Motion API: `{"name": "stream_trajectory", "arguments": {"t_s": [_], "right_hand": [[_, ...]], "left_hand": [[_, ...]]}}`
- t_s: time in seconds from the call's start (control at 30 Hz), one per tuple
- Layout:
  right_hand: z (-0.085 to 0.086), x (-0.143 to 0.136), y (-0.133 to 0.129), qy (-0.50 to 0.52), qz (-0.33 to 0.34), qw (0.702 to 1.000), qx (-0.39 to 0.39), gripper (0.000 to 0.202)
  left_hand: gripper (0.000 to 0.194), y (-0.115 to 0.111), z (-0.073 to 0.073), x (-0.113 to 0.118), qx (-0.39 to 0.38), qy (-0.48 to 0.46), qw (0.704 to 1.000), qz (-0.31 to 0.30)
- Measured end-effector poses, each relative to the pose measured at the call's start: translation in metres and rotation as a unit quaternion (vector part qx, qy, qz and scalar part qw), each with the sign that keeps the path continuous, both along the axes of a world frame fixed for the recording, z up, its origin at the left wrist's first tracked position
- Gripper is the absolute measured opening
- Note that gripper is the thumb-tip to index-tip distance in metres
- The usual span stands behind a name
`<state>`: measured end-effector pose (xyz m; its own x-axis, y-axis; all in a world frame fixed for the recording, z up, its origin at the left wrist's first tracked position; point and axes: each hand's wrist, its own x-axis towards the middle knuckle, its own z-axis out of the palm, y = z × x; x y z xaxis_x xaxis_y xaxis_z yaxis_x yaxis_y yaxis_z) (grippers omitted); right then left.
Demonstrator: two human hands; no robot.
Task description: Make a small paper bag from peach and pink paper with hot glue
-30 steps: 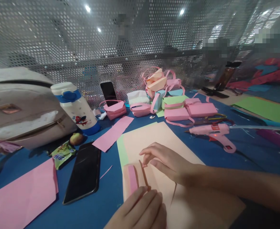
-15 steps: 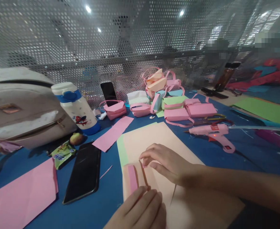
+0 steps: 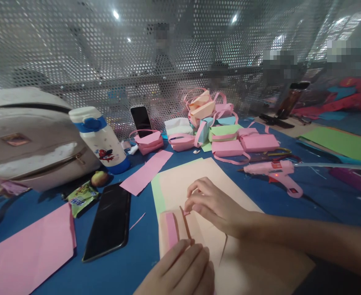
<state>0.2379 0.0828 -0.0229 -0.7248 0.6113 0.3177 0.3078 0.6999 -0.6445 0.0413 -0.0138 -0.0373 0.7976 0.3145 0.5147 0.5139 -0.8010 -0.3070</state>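
Note:
My left hand (image 3: 183, 266) is at the near edge, its fingers closed together on a piece of peach paper (image 3: 163, 229) with folded edges. A pink paper strip (image 3: 171, 229) lies along that piece, left of a raised, shadowed fold. My right hand (image 3: 214, 205) hovers over the far end of the fold, fingers curved and apart, the fingertips close to a small pink bit of paper (image 3: 186, 212). Whether they touch it I cannot tell. Under both hands lie large peach sheets (image 3: 205, 172) with a green sheet (image 3: 157, 188) showing at the left edge.
To the right lies a pink glue gun (image 3: 279, 170) with its light on. Small paper bags (image 3: 226, 147) are heaped at the back. Leftward are a phone (image 3: 109, 221), a snack packet (image 3: 82, 198), pink sheets (image 3: 29, 250), a water bottle (image 3: 99, 139) and a backpack (image 3: 39, 135).
My right hand has lifted slightly and drawn back to the right, its fingers rising off the fold. My left hand stays in place on the peach paper.

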Motion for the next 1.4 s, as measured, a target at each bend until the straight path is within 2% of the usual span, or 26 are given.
{"name": "stream_trajectory", "arguments": {"t_s": [0.43,0.67,1.03,1.27,1.4], "right_hand": [[-0.0023,0.0006,0.0012,-0.006,0.023,1.0,-0.011,0.033],[0.0029,0.0013,0.0002,0.013,-0.007,1.0,-0.019,0.035],[0.0003,0.0005,0.0009,0.009,0.017,1.0,-0.013,0.035],[0.0007,-0.0013,0.0013,0.074,-0.052,0.995,-0.034,0.017],[-0.0027,-0.004,0.0025,0.116,-0.062,0.986,-0.098,0.011]], "left_hand": [[0.033,0.0003,-0.0008,-0.0003,0.002,0.006,1.0,-0.001],[0.032,-0.0012,-0.0008,-0.0006,-0.005,0.005,1.0,-0.003],[0.033,0.0001,-0.0011,-0.0006,0.003,0.003,1.0,-0.001],[0.031,0.001,0.0003,-0.0001,0.021,-0.005,1.0,-0.011],[0.025,-0.0032,0.0056,0.0056,0.029,0.009,1.0,-0.003]]}}
